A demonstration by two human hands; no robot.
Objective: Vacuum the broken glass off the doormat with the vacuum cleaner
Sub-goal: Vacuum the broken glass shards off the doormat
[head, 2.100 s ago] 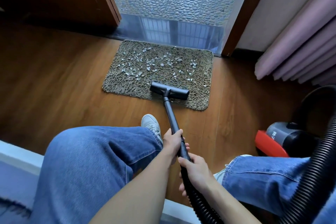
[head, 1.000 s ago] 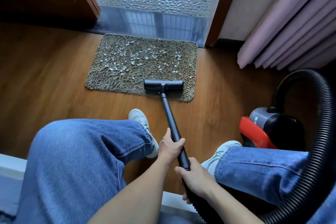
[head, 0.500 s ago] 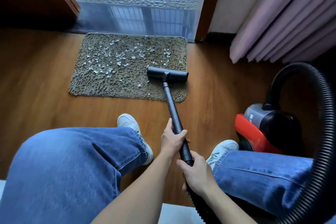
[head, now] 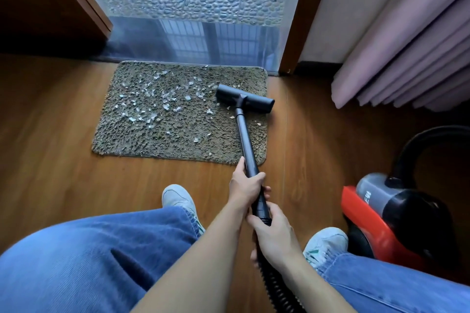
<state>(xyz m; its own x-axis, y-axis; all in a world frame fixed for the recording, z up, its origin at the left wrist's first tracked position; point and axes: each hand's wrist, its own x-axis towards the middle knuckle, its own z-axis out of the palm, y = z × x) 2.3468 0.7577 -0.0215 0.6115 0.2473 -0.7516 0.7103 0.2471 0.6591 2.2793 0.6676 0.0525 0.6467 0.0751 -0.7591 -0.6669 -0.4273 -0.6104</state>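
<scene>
With both hands, left hand (head: 244, 184) and right hand (head: 274, 235), clamped on the wand (head: 244, 141), the nozzle (head: 244, 98) at centre right may overshoot the doormat (head: 157, 140) edge and scatter glass shards (head: 152, 104) onto the floor (head: 50, 160).

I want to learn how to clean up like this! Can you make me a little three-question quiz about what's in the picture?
1. True or false: the vacuum head sits at the doormat's right edge.
2. Which hand grips the vacuum tube nearer the head? A) left hand B) right hand
3. Fill in: most of the broken glass lies to the ____ of the vacuum head.

Key: 1. true; 2. A, the left hand is further along the tube; 3. left.
</scene>
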